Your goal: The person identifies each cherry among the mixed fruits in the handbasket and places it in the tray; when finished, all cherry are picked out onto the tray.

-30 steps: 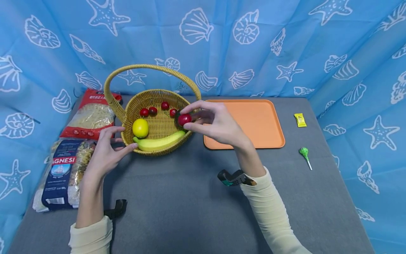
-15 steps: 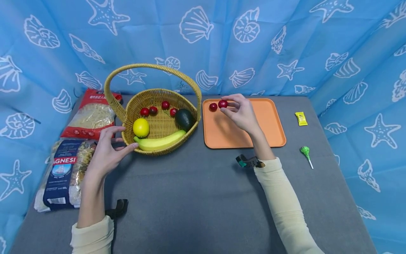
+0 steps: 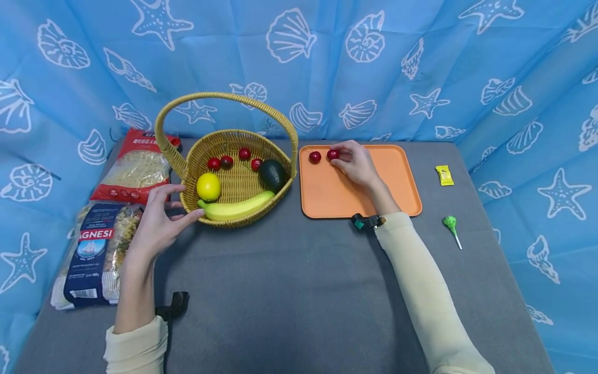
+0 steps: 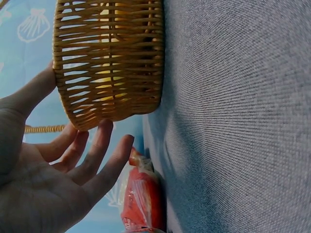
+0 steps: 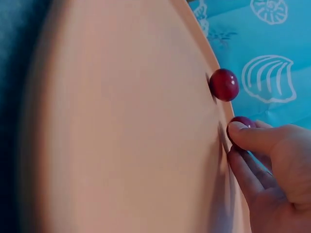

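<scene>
My right hand pinches a dark red cherry between thumb and fingers, low over the far left part of the orange tray. Just to its left on the tray lies another cherry. My left hand holds the near left side of the wicker basket, thumb at the front rim and fingertips against the side. Inside the basket are several cherries, a yellow lemon-like fruit, a banana and a dark avocado.
The basket's tall handle arches over it. Two pasta bags, one red and one blue, lie at the left. A yellow wrapped candy and a green lollipop lie right of the tray. A blue curtain hangs behind.
My right hand has carried the cherry from the basket to the tray and lowered it beside the other cherry, uncovering the avocado. My left hand has stayed at the basket.
</scene>
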`<action>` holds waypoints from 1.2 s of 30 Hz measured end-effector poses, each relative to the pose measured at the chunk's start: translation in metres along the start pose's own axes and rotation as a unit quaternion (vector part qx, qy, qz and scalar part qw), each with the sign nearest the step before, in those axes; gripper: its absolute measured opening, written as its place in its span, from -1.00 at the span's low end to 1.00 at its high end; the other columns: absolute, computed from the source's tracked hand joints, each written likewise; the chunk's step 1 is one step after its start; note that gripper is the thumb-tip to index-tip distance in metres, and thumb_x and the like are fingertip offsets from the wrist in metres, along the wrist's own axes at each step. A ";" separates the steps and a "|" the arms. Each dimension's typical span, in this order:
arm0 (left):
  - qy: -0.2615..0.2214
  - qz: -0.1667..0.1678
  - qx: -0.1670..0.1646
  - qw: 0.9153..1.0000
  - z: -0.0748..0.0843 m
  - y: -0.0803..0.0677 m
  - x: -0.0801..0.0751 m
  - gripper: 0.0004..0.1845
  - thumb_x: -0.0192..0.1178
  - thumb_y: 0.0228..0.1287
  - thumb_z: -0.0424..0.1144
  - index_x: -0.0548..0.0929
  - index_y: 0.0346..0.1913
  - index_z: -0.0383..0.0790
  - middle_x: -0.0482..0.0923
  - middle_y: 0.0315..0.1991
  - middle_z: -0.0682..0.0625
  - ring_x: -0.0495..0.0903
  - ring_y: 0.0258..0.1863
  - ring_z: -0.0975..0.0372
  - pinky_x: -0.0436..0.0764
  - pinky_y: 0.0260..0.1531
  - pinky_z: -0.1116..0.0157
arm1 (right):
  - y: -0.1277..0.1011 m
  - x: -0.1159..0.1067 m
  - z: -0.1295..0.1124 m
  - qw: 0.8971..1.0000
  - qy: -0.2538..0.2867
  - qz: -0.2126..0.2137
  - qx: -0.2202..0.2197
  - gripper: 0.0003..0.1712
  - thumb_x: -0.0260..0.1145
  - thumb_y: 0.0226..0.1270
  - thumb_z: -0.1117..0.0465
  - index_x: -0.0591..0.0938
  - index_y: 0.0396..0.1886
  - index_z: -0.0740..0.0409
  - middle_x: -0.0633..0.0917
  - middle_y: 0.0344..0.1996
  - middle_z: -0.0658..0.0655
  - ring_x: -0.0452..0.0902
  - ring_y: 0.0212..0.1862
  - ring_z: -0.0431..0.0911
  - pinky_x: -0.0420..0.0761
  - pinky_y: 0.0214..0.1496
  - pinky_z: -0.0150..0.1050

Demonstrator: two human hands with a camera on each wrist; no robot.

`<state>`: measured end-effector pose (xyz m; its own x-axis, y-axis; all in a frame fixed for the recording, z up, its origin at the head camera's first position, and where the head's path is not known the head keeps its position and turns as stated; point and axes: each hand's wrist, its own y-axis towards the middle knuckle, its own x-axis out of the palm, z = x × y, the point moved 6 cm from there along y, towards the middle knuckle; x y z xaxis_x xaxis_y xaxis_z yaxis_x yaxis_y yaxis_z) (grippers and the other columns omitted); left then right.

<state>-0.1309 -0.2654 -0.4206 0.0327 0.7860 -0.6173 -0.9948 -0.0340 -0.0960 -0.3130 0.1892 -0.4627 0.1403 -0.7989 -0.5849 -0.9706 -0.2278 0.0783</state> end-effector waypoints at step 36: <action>0.008 0.004 -0.017 1.000 0.001 -0.001 0.000 -0.15 0.45 0.43 0.08 0.33 0.60 -0.19 0.16 0.58 -0.35 0.52 0.36 -0.27 0.49 -0.19 0.66 | -0.084 0.011 -0.172 0.950 0.208 -0.016 -0.235 -0.64 0.43 0.35 0.58 0.69 0.13 0.47 0.74 0.06 0.47 0.78 0.09 0.01 0.77 0.25 -0.24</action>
<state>-0.1297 -0.2646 -0.4193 0.0267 0.7759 -0.6303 -0.9912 -0.0610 -0.1171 -0.1961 0.1036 -0.3370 0.3272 -0.9161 -0.2316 -0.7843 -0.4000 0.4742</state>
